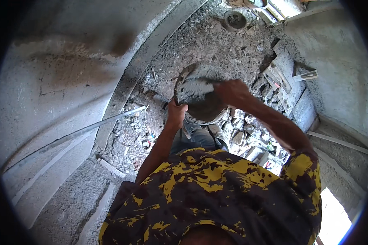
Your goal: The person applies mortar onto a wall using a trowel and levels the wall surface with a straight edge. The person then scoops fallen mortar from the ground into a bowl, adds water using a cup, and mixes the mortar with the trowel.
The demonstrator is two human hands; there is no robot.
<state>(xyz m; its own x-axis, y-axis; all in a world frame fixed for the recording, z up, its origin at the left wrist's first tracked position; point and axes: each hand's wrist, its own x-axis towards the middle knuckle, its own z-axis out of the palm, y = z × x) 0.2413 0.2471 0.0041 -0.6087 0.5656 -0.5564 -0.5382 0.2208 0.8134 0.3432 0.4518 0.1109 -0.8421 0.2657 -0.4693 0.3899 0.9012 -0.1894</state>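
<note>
Both hands grip a round metal pan [200, 96] of grey mortar held out in front of the chest, above the rubble-strewn floor [216, 45]. The left hand [176, 114] clamps the near rim; the right hand [232, 92] closes on the far side (its fingers are hidden behind the rim). A long metal rod [77, 132] leans along the plastered wall [57, 81] at left.

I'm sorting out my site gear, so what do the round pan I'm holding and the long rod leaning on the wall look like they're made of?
The pan looks like metal, dull and dark: its thin rim is caked with grey mortar, so the bare surface hardly shows. The left hand grips its near rim; the right hand sits at its far side. The rod looks like pale, matte metal, probably a tube or bar: straight, slim, faintly shiny.
</note>
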